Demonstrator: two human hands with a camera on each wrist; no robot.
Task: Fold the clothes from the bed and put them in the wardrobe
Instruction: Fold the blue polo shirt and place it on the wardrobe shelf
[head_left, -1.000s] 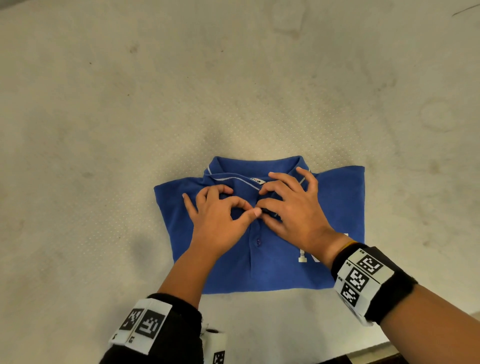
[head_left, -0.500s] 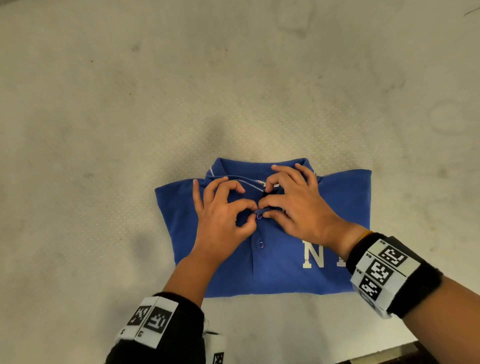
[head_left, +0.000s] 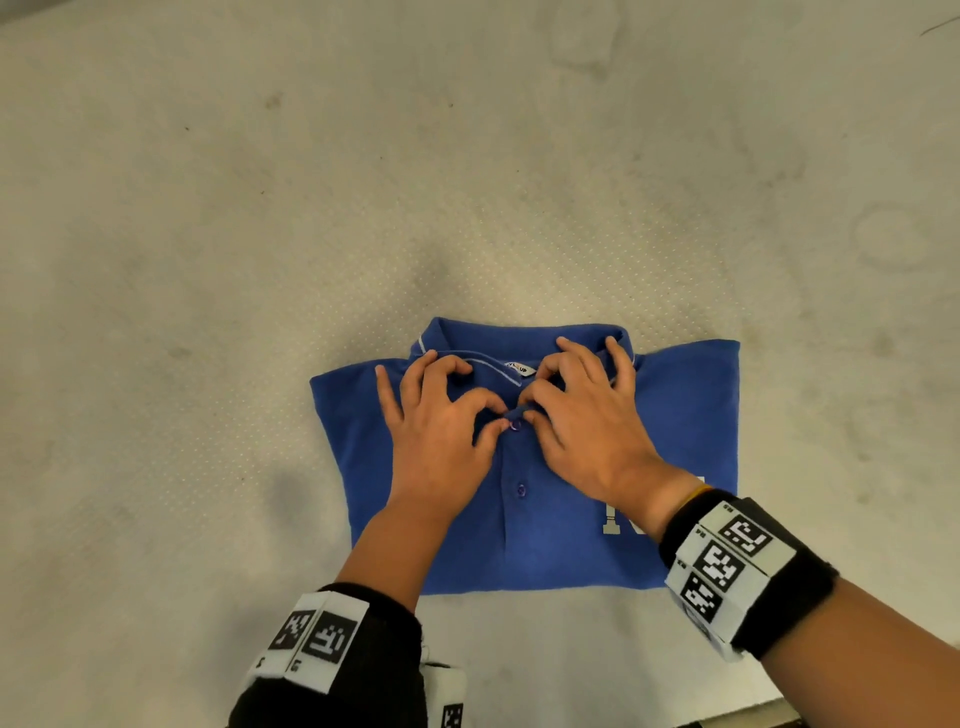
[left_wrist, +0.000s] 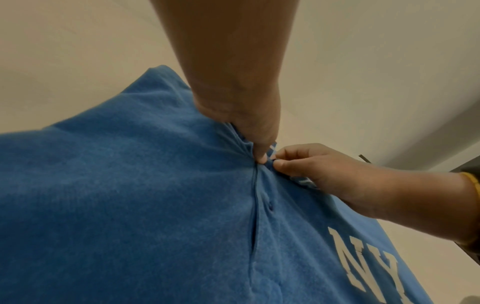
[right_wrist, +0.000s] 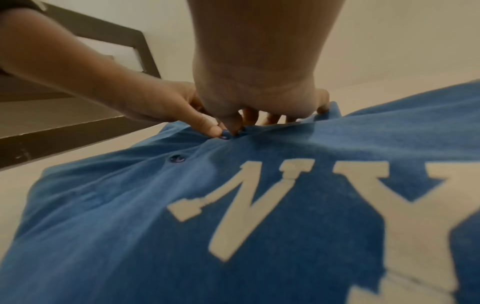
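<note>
Your left hand (head_left: 436, 436) and right hand (head_left: 582, 431) meet fingertip to fingertip, each pinching the placket of the blue polo shirt (head_left: 675, 415) at its top button (head_left: 516, 425), just under the collar (head_left: 519, 338). The shirt lies folded, front up, on the bed (head_left: 208, 260).

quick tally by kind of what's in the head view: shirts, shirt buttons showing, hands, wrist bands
blue polo shirt: 1
buttons showing on its placket: 2, the upper button between the fingertips
hands: 2, left hand and right hand
wrist bands with markers: 2
total: 7
</note>
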